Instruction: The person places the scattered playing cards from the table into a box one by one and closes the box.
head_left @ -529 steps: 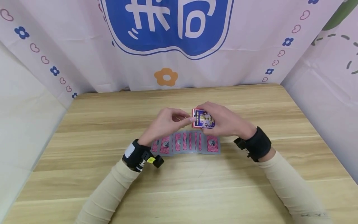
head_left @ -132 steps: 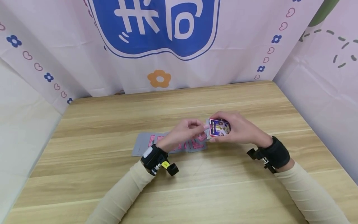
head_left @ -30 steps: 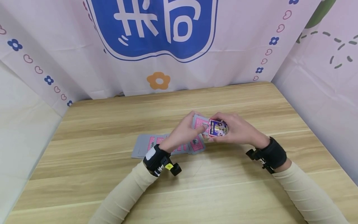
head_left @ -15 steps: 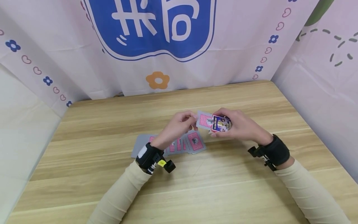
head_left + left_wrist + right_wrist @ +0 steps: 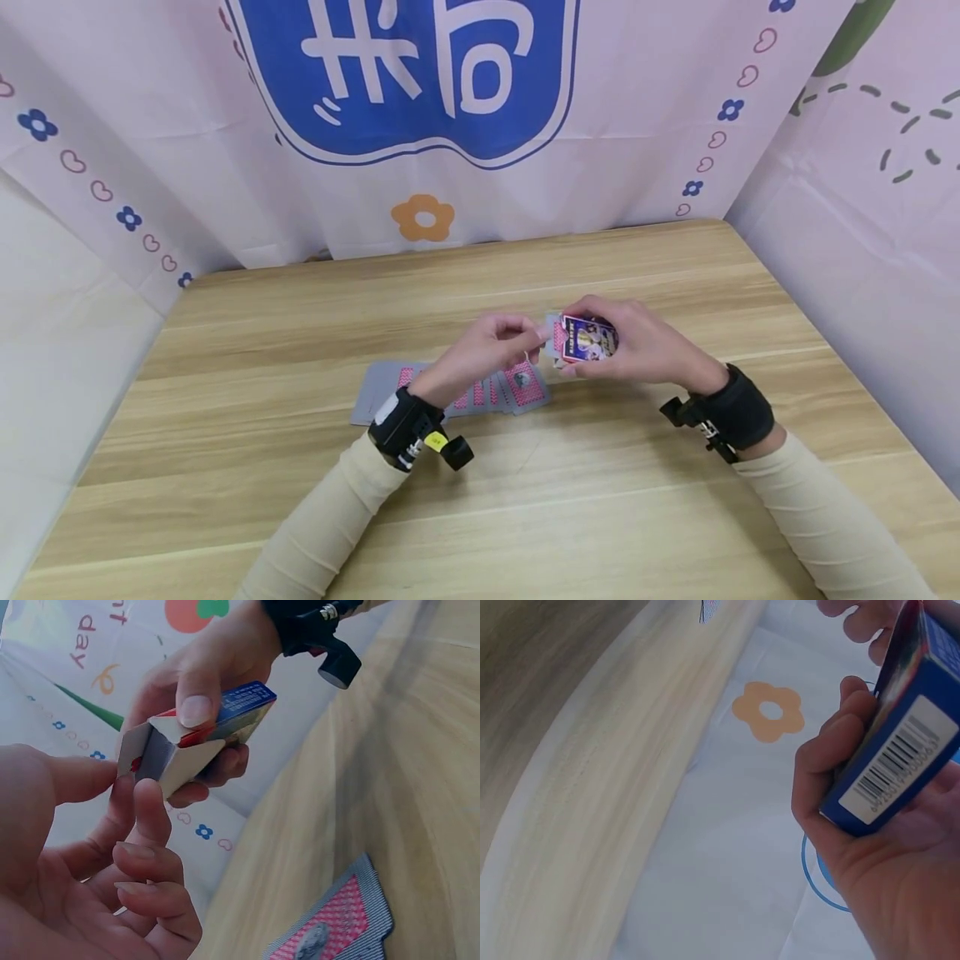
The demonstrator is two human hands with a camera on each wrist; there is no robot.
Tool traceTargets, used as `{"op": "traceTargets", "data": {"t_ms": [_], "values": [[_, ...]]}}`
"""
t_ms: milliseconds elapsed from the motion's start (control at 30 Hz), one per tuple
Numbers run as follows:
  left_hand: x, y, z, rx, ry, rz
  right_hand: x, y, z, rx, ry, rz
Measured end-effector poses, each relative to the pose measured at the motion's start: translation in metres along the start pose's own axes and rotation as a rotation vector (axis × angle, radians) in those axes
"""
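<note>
My right hand [image 5: 645,342] grips a small blue and red card box [image 5: 904,761], its open end turned left. Out of that end sticks a playing card [image 5: 553,336] with a grey border and pink patterned back. In the left wrist view, the card's pale face [image 5: 133,746] shows a red mark. My left hand [image 5: 483,354] pinches the card's outer edge with thumb and forefinger, the other fingers curled loosely. Below the left hand, an overlapping row of face-down playing cards [image 5: 527,385] lies on the table, partly hidden by that hand and wrist.
The wooden table [image 5: 570,517] runs back to a white printed cloth [image 5: 315,200] hung behind it. More pale cloth hangs at the left and right sides. A black strapped camera [image 5: 457,452] sits at the left wrist, another strap [image 5: 738,417] on the right.
Over the last half second the card has slid further into the box, my left fingers moving right with it. Since the oldest frame, the card row and both hands have shifted in view.
</note>
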State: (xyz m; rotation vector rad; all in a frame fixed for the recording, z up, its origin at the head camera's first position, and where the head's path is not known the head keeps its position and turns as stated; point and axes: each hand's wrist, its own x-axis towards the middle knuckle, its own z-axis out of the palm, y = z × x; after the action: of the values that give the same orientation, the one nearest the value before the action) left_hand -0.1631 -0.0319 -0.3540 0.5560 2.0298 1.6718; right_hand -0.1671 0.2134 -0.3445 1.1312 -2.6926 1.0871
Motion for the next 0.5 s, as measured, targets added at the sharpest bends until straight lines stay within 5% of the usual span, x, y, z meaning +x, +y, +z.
{"op": "traceTargets", "data": {"t_ms": [500], "values": [[0.005, -0.009, 0.010, 0.018, -0.033, -0.042, 0.001, -0.001, 0.002, 0.006, -0.016, -0.058]]}}
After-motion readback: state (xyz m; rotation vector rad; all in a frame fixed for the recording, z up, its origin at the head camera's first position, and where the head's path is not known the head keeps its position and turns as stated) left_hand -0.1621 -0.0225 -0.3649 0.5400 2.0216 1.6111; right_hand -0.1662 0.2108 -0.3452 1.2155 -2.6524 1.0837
